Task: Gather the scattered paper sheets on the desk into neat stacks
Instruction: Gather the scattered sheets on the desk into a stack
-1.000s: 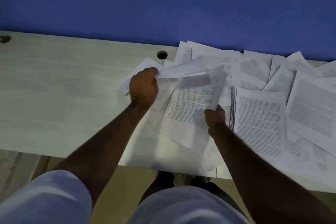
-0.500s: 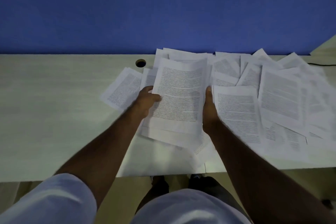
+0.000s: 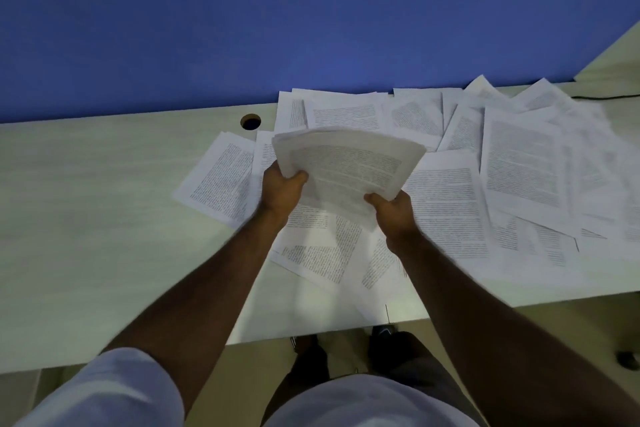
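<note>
A bundle of printed sheets [image 3: 349, 163] is lifted off the pale desk [image 3: 86, 218], bowed upward in the middle. My left hand [image 3: 282, 189] grips its left edge and my right hand [image 3: 393, 210] grips its lower right corner. Below and around the bundle, many loose printed sheets [image 3: 446, 211] lie overlapping across the desk's middle and right. One sheet [image 3: 221, 180] lies apart at the left of the spread. More sheets [image 3: 318, 253] lie under my wrists near the front edge.
A round cable hole [image 3: 250, 121] sits near the desk's back edge, left of the papers. A blue wall [image 3: 277, 21] runs behind the desk. A black cable [image 3: 609, 96] lies at the far right. My legs and shoes [image 3: 311, 354] show below the desk's front edge.
The bundle, flat on the desk between my hands half a second ago, has been raised and tilted, and both hands now grip it from below its near edge.
</note>
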